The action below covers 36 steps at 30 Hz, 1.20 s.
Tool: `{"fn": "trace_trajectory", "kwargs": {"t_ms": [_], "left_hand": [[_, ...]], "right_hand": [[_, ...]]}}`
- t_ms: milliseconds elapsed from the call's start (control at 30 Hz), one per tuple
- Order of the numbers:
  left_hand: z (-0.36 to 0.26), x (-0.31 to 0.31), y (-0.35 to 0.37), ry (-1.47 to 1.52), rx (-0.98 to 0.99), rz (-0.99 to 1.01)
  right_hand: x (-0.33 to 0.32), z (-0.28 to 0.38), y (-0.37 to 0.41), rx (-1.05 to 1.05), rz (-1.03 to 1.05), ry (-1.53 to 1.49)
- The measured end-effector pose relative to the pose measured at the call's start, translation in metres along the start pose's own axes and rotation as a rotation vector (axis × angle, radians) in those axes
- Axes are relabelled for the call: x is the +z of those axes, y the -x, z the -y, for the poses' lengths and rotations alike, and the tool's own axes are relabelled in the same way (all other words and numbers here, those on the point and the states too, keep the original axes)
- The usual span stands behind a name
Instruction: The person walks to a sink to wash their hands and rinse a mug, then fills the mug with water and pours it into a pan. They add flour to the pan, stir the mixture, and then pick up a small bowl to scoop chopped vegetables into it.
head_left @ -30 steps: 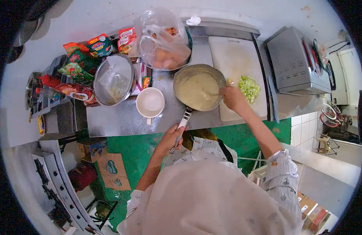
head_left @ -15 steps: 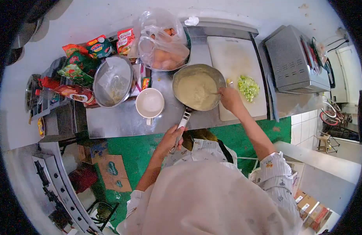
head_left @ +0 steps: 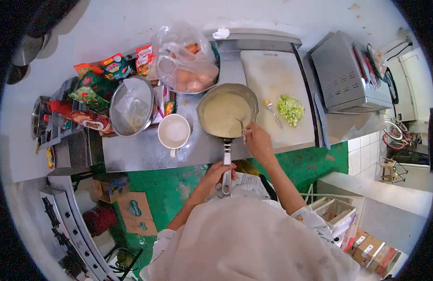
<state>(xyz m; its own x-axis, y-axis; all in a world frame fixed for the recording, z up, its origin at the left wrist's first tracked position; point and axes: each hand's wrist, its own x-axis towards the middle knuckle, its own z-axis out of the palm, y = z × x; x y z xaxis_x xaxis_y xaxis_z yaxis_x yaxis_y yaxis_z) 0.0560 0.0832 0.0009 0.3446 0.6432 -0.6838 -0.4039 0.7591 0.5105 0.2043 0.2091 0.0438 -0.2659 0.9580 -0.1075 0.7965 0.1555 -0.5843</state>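
As the pale mixture (head_left: 224, 112) lies in the pan (head_left: 228, 88), between cup (head_left: 173, 147) at left and chopping board (head_left: 268, 70) at right, I'd sweep low, slow; right hand (head_left: 259, 140) closed on fork (head_left: 243, 126), left hand (head_left: 215, 175) gripping the handle (head_left: 227, 157) against spin.

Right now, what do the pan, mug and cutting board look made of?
Pan: metal, likely aluminium or steel; dull grey wall, shinier handle.
Mug: probably glazed ceramic, from the smooth off-white surface; enamel or plastic possible.
Cutting board: likely plastic, matte; pale, no wood grain visible, faint stains.
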Motion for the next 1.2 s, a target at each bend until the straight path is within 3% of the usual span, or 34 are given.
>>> {"fn": "trace_trajectory", "kwargs": {"t_ms": [67,167,300,400,467,567,667,867,1000,1067,1100,1133,1200], "left_hand": [[0.0,0.015,0.004,0.016,0.029,-0.038],[-0.009,0.042,0.009,0.386,-0.004,-0.139],[-0.002,0.048,-0.003,0.315,0.116,-0.157],[0.013,0.032,-0.015,0.311,0.027,-0.191],[0.006,0.042,-0.002,0.206,0.041,-0.235],[0.011,0.047,0.013,0.069,0.065,-0.27],[0.013,0.05,0.037,-0.047,0.05,-0.227],[-0.009,0.067,0.086,-0.377,-0.084,-0.037],[-0.016,0.083,0.122,-0.642,-0.135,0.121],[-0.007,0.083,0.131,-0.768,-0.2,0.241],[0.001,0.09,0.142,-0.821,-0.199,0.294],[0.012,0.096,0.151,-0.877,-0.204,0.36],[0.036,0.105,0.158,-1.022,-0.304,0.414]], "right_hand": [[0.002,-0.006,0.004,-0.045,0.01,0.049],[-0.01,-0.002,0.008,-0.073,0.033,0.004],[-0.036,-0.004,0.019,0.017,-0.057,-0.133],[-0.051,-0.028,0.039,0.052,-0.022,-0.152],[-0.049,-0.054,0.058,-0.05,-0.039,-0.132],[-0.049,-0.081,0.095,-0.008,-0.087,-0.125],[-0.06,-0.092,0.139,0.099,-0.067,-0.137],[-0.031,-0.083,0.236,0.337,-0.328,-0.143],[0.028,-0.057,0.311,0.566,-0.518,-0.231],[0.071,-0.04,0.351,0.561,-0.624,-0.248],[0.071,-0.019,0.374,0.624,-0.539,-0.205],[0.075,0.002,0.396,0.705,-0.593,-0.217],[0.08,0.031,0.44,0.898,-0.427,-0.254]]}}
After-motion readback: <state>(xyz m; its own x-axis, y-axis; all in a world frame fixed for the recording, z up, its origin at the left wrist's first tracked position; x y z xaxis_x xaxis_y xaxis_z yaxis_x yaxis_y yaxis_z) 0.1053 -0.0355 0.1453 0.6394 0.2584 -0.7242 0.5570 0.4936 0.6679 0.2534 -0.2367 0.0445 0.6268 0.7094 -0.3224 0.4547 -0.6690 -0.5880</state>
